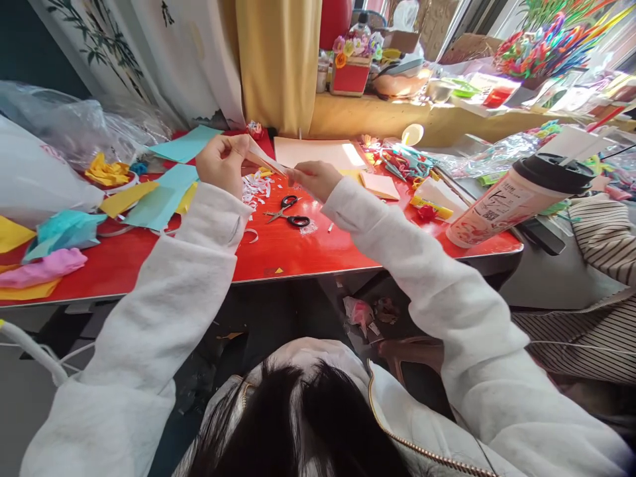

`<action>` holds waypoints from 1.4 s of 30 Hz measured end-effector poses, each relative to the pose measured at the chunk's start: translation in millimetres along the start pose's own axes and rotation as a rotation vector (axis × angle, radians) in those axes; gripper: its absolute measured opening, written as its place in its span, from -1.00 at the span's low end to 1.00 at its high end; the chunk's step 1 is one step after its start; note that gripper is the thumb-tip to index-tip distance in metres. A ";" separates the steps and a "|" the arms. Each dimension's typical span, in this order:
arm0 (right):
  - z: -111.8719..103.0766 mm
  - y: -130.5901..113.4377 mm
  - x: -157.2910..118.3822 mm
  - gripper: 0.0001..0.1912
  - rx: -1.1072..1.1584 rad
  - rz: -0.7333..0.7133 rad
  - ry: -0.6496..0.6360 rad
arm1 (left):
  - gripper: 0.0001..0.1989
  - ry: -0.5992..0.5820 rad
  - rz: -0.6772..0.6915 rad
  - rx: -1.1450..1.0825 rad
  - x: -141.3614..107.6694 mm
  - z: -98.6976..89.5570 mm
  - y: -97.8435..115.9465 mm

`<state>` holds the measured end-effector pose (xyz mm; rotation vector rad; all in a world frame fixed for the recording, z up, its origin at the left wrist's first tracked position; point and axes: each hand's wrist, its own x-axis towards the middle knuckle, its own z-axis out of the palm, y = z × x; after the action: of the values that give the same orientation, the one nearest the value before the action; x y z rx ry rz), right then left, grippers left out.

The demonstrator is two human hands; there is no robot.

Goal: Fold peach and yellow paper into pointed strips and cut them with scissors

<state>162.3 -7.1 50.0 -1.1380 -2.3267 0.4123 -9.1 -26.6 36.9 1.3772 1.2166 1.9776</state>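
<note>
Between my hands, above the red table (342, 245), stretches a narrow folded strip of pale pink paper (265, 158). My left hand (223, 162) pinches its upper left end, and the fingers of my right hand (315, 177) close on its lower right end. Under the strip lie white paper shreds (256, 189). Scissors (289, 213) with black handles rest on the table just below my hands, their blades slightly apart. A pale peach sheet (318, 152) is behind my right hand, with a smaller stack of peach paper (380, 185) to its right.
Blue paper sheets (166, 199), yellow crepe paper (106, 169) and a plastic bag (74, 126) crowd the left side. At right stand a large pink cup (501, 202) with a black lid and a pile of colourful paper pieces (402, 159). Another person's striped sleeve (609, 238) shows at far right.
</note>
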 end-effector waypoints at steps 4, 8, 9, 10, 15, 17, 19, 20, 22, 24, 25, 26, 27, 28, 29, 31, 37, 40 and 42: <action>21.0 13.4 0.3 -0.42 0.172 -0.101 0.081 | -0.70 0.025 -0.020 -0.039 -1.9 2.5 -1.8; 32.6 22.3 -1.4 -0.40 0.302 -0.130 0.061 | -0.69 0.002 -0.038 -0.033 -1.4 2.8 -10.6; 33.1 23.5 -1.9 -0.40 0.317 -0.128 0.045 | -0.69 0.000 -0.042 -0.025 -0.9 2.6 -12.2; 33.0 24.3 -2.2 -0.40 0.324 -0.120 0.031 | -0.69 -0.002 -0.046 -0.017 -0.3 2.5 -13.2; 29.7 24.7 -4.4 -0.42 0.317 -0.071 0.021 | -0.73 -0.065 -0.061 0.003 2.5 2.1 -10.4; 29.5 23.7 -6.6 -0.46 0.309 -0.082 0.026 | -0.74 -0.080 -0.074 0.002 2.1 2.2 -7.9; 30.1 22.4 -9.3 -0.51 0.280 -0.086 0.035 | -0.74 -0.102 -0.084 -0.002 0.5 2.6 -6.0; 30.5 21.8 -10.5 -0.54 0.261 -0.082 0.041 | -0.74 -0.111 -0.086 -0.003 -0.6 2.8 -5.3; 31.1 20.8 -12.2 -0.59 0.226 -0.073 0.048 | -0.75 -0.118 -0.086 -0.006 -2.1 3.4 -4.6; 31.0 20.3 -12.6 -0.65 0.205 -0.074 0.054 | -0.76 -0.125 -0.089 -0.007 -1.6 4.1 -4.5; 30.7 20.4 -12.3 -0.67 0.200 -0.080 0.059 | -0.76 -0.134 -0.098 -0.010 -0.3 4.6 -4.6; 30.3 20.6 -11.8 -0.69 0.196 -0.088 0.065 | -0.77 -0.147 -0.112 -0.015 1.6 5.1 -4.4; 29.6 20.9 -11.2 -0.70 0.195 -0.098 0.071 | -0.77 -0.163 -0.131 -0.022 4.0 5.8 -4.1; 28.9 21.5 -10.5 -0.70 0.194 -0.104 0.079 | -0.76 -0.179 -0.153 -0.033 6.6 6.5 -3.7; 28.1 22.2 -9.9 -0.71 0.191 -0.105 0.087 | -0.75 -0.200 -0.177 -0.050 9.1 7.2 -3.0; 26.6 24.2 -8.7 -0.71 0.188 -0.084 0.124 | -0.70 -0.270 -0.233 -0.110 13.3 8.9 -2.0; 25.6 32.7 -5.4 -0.70 0.241 -0.008 0.259 | -0.62 -0.369 -0.353 -0.184 10.3 17.0 -10.7; 26.5 35.3 -2.7 -0.72 0.215 -0.024 0.238 | -0.66 -0.348 -0.319 -0.095 5.8 24.0 -18.8; 25.8 36.1 -0.2 -0.74 0.182 -0.041 0.218 | -0.70 -0.322 -0.275 -0.046 5.1 28.6 -22.8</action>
<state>170.9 13.3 11.5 -0.9946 -2.0746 0.4514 11.8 0.7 23.6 1.3587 1.1328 1.5205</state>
